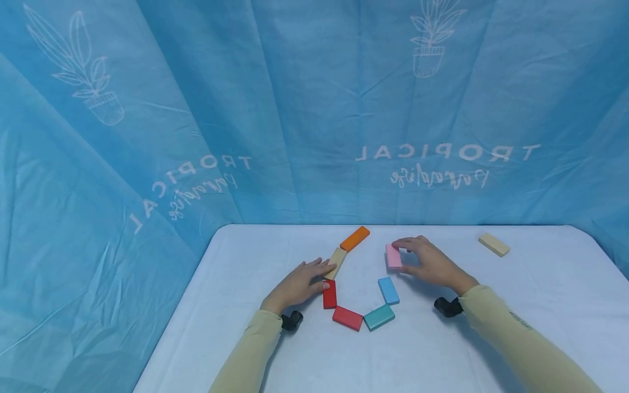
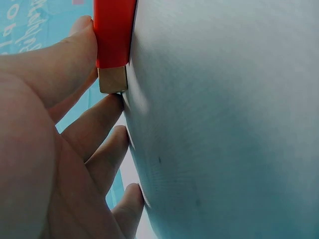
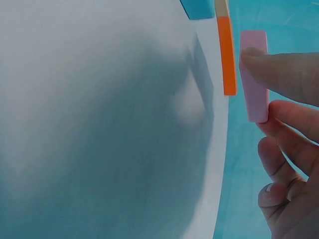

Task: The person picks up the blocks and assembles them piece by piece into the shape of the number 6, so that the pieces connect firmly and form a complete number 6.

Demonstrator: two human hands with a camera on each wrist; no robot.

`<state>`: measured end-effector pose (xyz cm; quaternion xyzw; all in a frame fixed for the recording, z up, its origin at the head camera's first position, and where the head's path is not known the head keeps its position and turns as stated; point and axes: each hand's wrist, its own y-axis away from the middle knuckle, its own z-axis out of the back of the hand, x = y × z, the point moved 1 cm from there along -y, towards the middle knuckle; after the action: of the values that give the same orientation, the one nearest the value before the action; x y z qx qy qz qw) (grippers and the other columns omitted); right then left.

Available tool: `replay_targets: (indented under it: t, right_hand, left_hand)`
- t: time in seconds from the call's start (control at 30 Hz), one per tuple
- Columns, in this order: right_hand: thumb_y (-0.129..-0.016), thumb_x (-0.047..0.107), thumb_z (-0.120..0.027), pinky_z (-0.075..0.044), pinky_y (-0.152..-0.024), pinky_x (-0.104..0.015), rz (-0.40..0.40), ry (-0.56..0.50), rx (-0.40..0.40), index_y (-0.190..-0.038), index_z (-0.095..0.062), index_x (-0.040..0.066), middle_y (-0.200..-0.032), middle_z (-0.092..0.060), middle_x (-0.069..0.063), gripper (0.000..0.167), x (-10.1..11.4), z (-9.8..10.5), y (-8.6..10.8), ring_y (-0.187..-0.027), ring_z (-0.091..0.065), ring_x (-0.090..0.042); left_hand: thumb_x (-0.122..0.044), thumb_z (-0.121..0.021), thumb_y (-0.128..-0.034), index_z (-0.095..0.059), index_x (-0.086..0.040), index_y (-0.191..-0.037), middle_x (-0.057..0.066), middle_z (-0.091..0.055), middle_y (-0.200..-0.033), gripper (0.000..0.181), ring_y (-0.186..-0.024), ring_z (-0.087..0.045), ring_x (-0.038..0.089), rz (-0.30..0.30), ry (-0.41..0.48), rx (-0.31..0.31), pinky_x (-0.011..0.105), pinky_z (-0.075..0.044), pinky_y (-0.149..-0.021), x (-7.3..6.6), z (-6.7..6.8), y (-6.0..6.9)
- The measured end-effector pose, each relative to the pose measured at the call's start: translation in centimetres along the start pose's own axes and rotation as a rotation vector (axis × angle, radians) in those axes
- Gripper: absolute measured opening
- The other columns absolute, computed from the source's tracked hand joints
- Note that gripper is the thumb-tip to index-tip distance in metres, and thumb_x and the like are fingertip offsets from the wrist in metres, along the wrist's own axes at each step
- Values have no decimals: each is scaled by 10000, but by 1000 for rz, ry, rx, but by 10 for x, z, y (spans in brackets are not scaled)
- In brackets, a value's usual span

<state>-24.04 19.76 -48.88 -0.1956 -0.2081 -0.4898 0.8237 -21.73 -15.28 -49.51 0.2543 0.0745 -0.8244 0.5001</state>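
pink block [image 1: 393, 256], right fingers [image 3: 296, 118] pinching, aloft

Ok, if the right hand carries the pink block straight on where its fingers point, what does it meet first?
Probably the orange block, ahead and leftward in the head view. The pink block in the right hand looks raised off the table, so it might pass over; the height is unclear.

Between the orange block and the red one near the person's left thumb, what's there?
A beige block, partly covered by the left hand, lies between the orange block and that red block; the head view shows it.
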Motion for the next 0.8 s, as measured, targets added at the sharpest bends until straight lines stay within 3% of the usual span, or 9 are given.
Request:
replay_targets:
  t: [0.27,0.8]
  right_hand:
    - [-879,241,-797,-460,-1048,-546,25,4,42,-1408,-582,71,-1422,-575,-120,596,9,-7,-8,-1306,-496,-338]
    - [-900,239,-775,-490,-1032,-484,58,15,158,-1426,-572,97,-1446,-563,-79,581,21,-12,-23,-1270,-514,-297]
  left_hand:
    - [-314,-659,-979,-453,-278,-1530,70,-424,-1569,590,-1475,-328,266,8,-6,4,498,-227,-1214,1,-1,0]
    - [-313,-648,-986,-453,-272,-1530,77,-420,-1571,580,-1478,-320,274,13,3,9,500,-219,-1216,2,-1,-1]
